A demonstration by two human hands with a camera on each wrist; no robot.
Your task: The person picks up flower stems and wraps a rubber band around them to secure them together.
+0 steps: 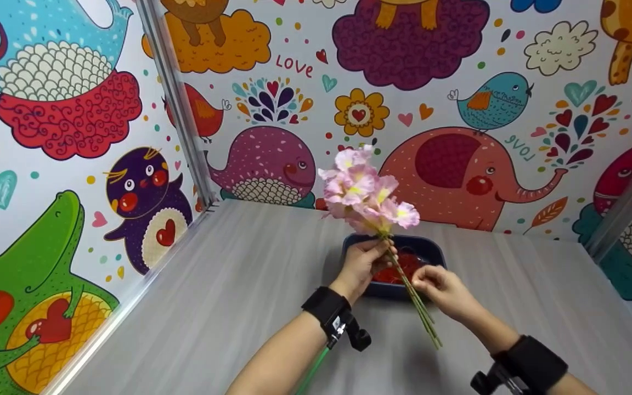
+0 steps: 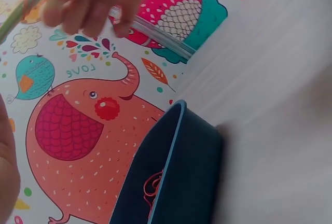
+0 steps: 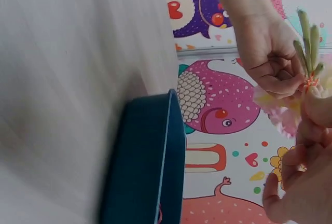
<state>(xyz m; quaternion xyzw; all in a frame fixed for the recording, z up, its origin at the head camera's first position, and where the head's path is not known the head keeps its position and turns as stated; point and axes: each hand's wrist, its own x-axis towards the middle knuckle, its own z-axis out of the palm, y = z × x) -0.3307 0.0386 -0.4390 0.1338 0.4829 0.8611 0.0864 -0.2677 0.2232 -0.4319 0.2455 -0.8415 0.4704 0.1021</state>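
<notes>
A bunch of pink artificial flowers [image 1: 360,189] with yellow centres leans over a dark blue bin [image 1: 387,292]. My left hand [image 1: 359,269] grips the green stems [image 1: 423,315] just below the blooms. A thin red rubber band [image 3: 311,82] shows round the stems in the right wrist view. My right hand [image 1: 445,288] is beside the stems, thumb and fingertips drawn together; in the right wrist view its thumb meets the band and seems to pinch it. Motion blurs that hand in the left wrist view. Several red rubber bands [image 1: 386,276] lie inside the bin, partly hidden by hands and stems.
The bin stands on a grey wood-grain table [image 1: 239,285], near the back wall. Cartoon-printed panels [image 1: 272,159] enclose the table at the back and sides, with metal posts [image 1: 181,104] at the corners. Black straps [image 1: 327,310] with cameras circle both wrists.
</notes>
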